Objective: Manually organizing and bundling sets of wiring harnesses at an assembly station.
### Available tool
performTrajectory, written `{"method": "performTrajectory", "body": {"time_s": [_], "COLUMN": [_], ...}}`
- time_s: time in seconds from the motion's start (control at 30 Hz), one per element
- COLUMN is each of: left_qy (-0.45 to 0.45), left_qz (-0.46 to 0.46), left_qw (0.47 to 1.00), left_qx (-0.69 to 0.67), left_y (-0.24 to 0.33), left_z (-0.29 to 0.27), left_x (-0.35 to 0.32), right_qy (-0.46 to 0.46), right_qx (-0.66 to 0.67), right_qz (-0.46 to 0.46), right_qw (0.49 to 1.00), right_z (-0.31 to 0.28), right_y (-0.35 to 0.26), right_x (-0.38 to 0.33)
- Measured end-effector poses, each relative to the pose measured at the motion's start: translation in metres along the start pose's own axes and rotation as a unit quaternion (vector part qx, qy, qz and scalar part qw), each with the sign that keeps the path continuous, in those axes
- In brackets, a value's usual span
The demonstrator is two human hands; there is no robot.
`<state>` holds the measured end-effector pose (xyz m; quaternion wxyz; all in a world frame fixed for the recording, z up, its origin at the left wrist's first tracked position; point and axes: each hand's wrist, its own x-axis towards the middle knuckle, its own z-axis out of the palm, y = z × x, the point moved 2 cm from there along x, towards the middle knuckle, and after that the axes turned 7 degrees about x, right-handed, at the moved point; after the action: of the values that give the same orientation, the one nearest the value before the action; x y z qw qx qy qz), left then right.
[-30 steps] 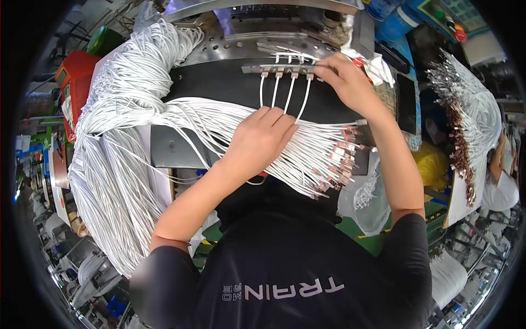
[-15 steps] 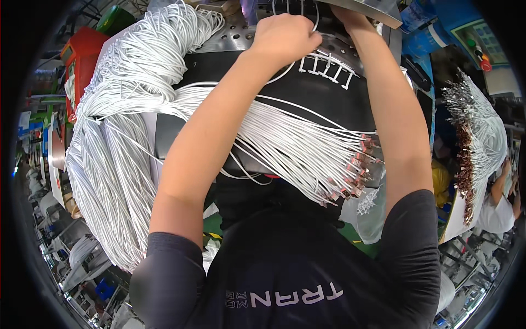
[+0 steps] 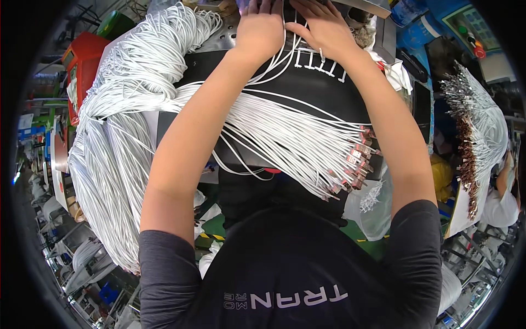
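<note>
Reaching to 12 o'clock, the left hand point(image 3: 260, 33) is partly curled and the right hand point(image 3: 329, 35) has its thumb spread; fingertips are obscured, so I cannot tell what either grips. Slender, smooth white cables point(image 3: 278, 61) pass between them, long axis curving toward 7 o'clock. Across the black counter point(image 3: 329, 98), a fanned cable bundle point(image 3: 290, 129) points its coppery, blocky plugs point(image 3: 356, 159) toward 4 o'clock.

2 hands point(image 3: 262, 32) point(image 3: 330, 37) near white cables point(image 3: 290, 137)
</note>
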<state>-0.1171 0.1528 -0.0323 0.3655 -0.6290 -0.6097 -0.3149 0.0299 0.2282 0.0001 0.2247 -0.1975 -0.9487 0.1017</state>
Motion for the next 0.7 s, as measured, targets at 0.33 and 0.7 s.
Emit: {"method": "performTrajectory", "body": {"time_s": [0.33,0.7], "left_qy": [-0.171,-0.186], "left_qz": [-0.046,-0.343], "left_qw": [0.976,0.822], "left_qx": [0.13,-0.416], "left_y": [0.005,0.029], "left_z": [0.027,-0.127], "left_x": [0.001,-0.052], "right_qy": [0.14,0.222], "right_qx": [-0.099,0.201], "right_qz": [0.055,0.172], "right_qw": [0.984,0.938], "right_z": [0.012,-0.072], "right_y": [-0.002,-0.025], "right_x": [-0.004,-0.113]}}
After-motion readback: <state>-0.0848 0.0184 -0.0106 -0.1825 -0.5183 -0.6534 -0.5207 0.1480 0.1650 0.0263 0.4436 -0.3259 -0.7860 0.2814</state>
